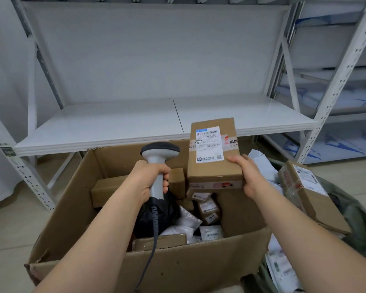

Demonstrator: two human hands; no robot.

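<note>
Above the carton (76, 199), both hands are up, and each one has a thing in it.

The left hand (147, 182) is wrapped tight round the grey handle of the scanner (160, 154). The scanner stands up straight. Its dark head sits just above this hand's fingers and points away from the person. A curly cord (154, 225) hangs down from under the left hand and goes out over the near wall of the carton.

The right hand (249, 176) grips the parcel (215, 166) at its lower right corner. The thumb lies on the front of the parcel. The other fingers are tucked behind it, where they cannot be seen. The parcel is up in the air, just to the right of the left hand and the scanner, close but not touching. It leans back a little. A white label (208, 144) with bar codes faces the person, up and to the left of the right thumb.

Under the left hand a black bag (163, 216) sits in the carton, right by the cord. Under the right hand, small boxes (209, 210) and white bags (187, 222) lie piled together. To the right of the right hand a brown box (309, 193) lies tilted on a green sack (359, 225). Past both hands runs a white shelf (114, 127).
</note>
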